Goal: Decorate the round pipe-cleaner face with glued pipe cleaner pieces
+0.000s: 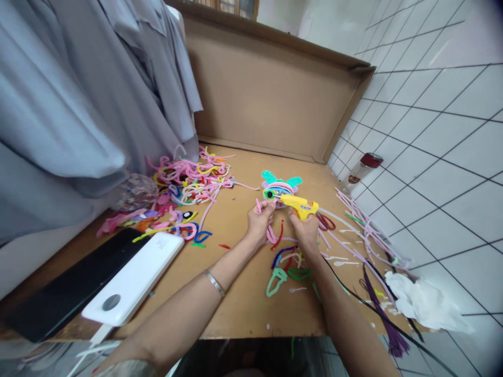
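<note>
My right hand (305, 226) is wrapped round the grip of a yellow glue gun (301, 205), its nozzle pointing left. A pink pipe cleaner (271, 234) is pinched in the fingers of my left hand (259, 222), its loop hanging below. Just beyond both hands stands a small colourful pipe-cleaner figure (280, 186) with teal ear-like or wing-like pieces and a dark round eye. The nozzle tip lies close to the figure and my left fingertips; whether it touches either I cannot tell. My hands hide the lower part of the figure.
A tangle of pipe cleaners (196, 175) lies at the back left. Nearer are a white power bank (133, 280) and a black phone-like slab (78, 285). At the right are a red-capped jar (363, 170), a purple tassel (387, 319), white tissue (426, 301) and a black cord (365, 301).
</note>
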A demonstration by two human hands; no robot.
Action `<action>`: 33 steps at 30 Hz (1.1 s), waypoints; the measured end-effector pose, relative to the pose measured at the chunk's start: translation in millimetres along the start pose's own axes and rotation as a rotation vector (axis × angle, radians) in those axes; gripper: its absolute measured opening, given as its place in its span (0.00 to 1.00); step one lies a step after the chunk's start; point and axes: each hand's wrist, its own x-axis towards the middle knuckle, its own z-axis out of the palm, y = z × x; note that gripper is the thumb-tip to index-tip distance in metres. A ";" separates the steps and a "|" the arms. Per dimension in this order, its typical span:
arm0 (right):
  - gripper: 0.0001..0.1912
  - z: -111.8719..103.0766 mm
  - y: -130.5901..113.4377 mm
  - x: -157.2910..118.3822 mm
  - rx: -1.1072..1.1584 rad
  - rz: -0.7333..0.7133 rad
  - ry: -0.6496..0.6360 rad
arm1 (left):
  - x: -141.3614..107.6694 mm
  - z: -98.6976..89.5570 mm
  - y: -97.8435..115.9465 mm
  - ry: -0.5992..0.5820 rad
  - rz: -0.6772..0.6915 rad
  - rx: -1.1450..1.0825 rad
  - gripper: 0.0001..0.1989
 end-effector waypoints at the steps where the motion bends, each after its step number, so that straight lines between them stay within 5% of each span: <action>1: 0.12 0.1 0.9 0.5 -0.028 -0.004 0.011 | 0.2 0.2 0.2 0.011 0.001 -0.005 0.21; 33: 0.15 -0.5 -1.8 -3.7 -0.284 -0.043 0.111 | 3.9 -1.5 5.9 0.089 0.004 0.004 0.19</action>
